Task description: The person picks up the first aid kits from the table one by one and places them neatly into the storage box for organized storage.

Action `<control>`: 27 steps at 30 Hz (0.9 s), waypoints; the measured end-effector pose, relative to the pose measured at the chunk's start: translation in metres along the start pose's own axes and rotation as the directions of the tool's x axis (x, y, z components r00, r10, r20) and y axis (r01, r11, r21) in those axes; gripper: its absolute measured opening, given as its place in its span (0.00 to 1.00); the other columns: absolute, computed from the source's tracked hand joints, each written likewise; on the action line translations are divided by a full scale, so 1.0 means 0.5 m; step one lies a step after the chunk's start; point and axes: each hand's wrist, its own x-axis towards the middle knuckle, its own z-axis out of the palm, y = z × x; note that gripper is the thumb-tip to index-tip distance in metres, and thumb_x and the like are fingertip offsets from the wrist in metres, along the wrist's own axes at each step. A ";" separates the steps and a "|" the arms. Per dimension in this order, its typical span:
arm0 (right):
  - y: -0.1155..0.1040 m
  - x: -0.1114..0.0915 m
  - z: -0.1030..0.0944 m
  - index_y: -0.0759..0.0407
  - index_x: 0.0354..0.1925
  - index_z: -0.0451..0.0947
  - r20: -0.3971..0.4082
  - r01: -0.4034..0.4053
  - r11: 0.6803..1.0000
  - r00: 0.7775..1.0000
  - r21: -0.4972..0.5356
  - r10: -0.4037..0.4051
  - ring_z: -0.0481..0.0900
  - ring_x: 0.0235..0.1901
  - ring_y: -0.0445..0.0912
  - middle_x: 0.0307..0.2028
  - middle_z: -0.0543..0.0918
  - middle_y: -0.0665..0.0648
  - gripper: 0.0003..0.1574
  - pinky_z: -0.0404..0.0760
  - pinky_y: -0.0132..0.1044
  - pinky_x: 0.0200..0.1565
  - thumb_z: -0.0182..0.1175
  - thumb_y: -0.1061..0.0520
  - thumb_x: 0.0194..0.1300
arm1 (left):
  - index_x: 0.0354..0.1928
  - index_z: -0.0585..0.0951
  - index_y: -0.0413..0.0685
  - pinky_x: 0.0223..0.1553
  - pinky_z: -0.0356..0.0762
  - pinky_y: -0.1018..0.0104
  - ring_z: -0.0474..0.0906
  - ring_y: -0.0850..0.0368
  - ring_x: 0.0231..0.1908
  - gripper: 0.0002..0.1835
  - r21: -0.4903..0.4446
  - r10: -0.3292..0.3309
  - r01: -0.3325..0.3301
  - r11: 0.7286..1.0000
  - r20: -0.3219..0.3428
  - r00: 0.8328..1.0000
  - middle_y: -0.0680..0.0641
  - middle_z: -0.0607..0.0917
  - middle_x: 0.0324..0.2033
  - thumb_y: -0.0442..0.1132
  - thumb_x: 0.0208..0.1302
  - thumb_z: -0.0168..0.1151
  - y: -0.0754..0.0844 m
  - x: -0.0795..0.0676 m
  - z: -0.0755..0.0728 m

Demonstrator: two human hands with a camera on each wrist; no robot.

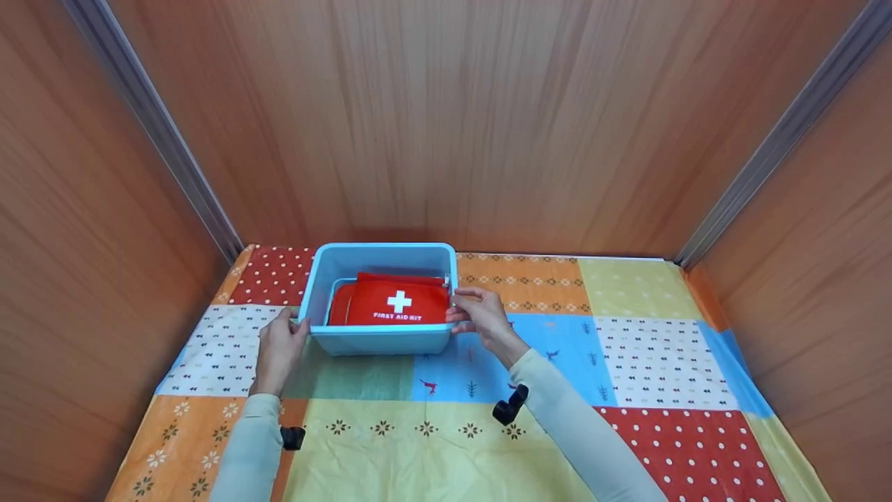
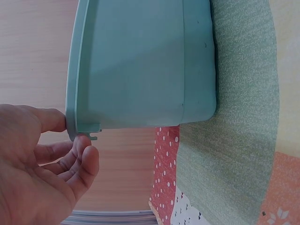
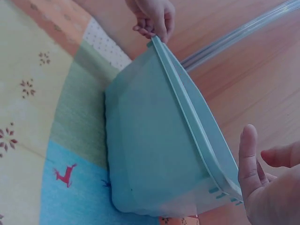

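A light blue plastic bin (image 1: 380, 341) stands upright on the patterned cloth, close to the back wall. Inside it lies a red first aid kit pouch (image 1: 369, 301) with a white cross, and more red material shows behind it. At the bin's front left corner, my left hand (image 1: 280, 352) pinches the rim, thumb on top and curled fingers beneath, as the left wrist view shows. My right hand (image 1: 484, 317) is at the bin's right side near the front corner, its fingers extended at the rim; the right wrist view shows its thumb apart from the rim.
A patchwork-print cloth (image 1: 446, 446) covers the table. Wood-grain panels (image 1: 474, 125) rise behind and on both sides, joined by grey metal corner strips (image 1: 171, 139). A black strap device (image 1: 511, 404) sits on the right wrist, another (image 1: 293, 438) on the left.
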 end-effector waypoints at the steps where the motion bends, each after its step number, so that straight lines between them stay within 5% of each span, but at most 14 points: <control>1: 0.001 0.000 -0.004 0.62 0.62 0.72 -0.006 0.000 1.000 1.000 -0.006 0.000 0.87 0.29 0.47 0.34 0.86 0.60 0.26 0.84 0.38 0.33 0.59 0.54 0.70 | 0.60 0.71 0.39 0.27 0.68 0.65 0.74 0.52 0.30 0.20 0.003 0.002 -0.002 1.000 0.004 1.000 0.40 0.79 0.35 0.44 0.74 0.51 0.000 0.001 0.000; 7: 0.012 0.005 -0.040 0.61 0.56 0.76 -0.041 0.010 1.000 0.999 -0.009 -0.011 0.87 0.29 0.48 0.35 0.87 0.63 0.21 0.84 0.39 0.31 0.61 0.54 0.68 | 0.61 0.70 0.39 0.29 0.68 0.65 0.74 0.52 0.32 0.21 -0.005 -0.006 0.006 1.000 0.016 1.000 0.40 0.79 0.37 0.45 0.74 0.51 0.004 0.003 0.002; 13: 0.031 0.001 -0.120 0.62 0.55 0.77 -0.069 0.061 0.998 0.996 -0.022 -0.063 0.87 0.33 0.53 0.33 0.87 0.62 0.20 0.84 0.38 0.29 0.60 0.53 0.69 | 0.61 0.70 0.38 0.32 0.69 0.64 0.73 0.49 0.37 0.21 -0.002 -0.002 0.002 1.000 0.008 1.000 0.39 0.77 0.40 0.45 0.73 0.51 0.005 0.003 0.005; 20: 0.040 -0.010 -0.246 0.64 0.56 0.75 -0.138 0.094 0.990 0.985 -0.106 -0.108 0.86 0.32 0.48 0.35 0.87 0.61 0.22 0.83 0.37 0.30 0.58 0.51 0.71 | 0.64 0.68 0.38 0.53 0.69 0.48 0.66 0.41 0.56 0.23 0.022 0.031 -0.030 0.999 -0.032 0.999 0.36 0.69 0.54 0.42 0.71 0.53 0.007 0.002 0.005; 24: 0.036 -0.020 -0.316 0.64 0.58 0.74 -0.173 0.156 0.955 0.964 -0.254 -0.203 0.84 0.35 0.46 0.42 0.85 0.65 0.25 0.84 0.38 0.34 0.56 0.48 0.72 | 0.65 0.67 0.39 0.60 0.63 0.42 0.62 0.39 0.61 0.24 0.035 0.092 -0.090 0.995 -0.079 0.993 0.35 0.67 0.59 0.43 0.72 0.52 0.012 0.003 0.005; 27: 0.032 -0.029 -0.363 0.62 0.62 0.72 -0.164 0.210 0.880 0.939 -0.426 -0.303 0.82 0.45 0.50 0.50 0.83 0.66 0.28 0.83 0.44 0.41 0.55 0.47 0.72 | 0.67 0.66 0.41 0.63 0.61 0.40 0.61 0.39 0.64 0.27 0.051 0.173 -0.169 0.984 -0.090 0.981 0.36 0.66 0.63 0.48 0.73 0.52 0.016 0.007 0.007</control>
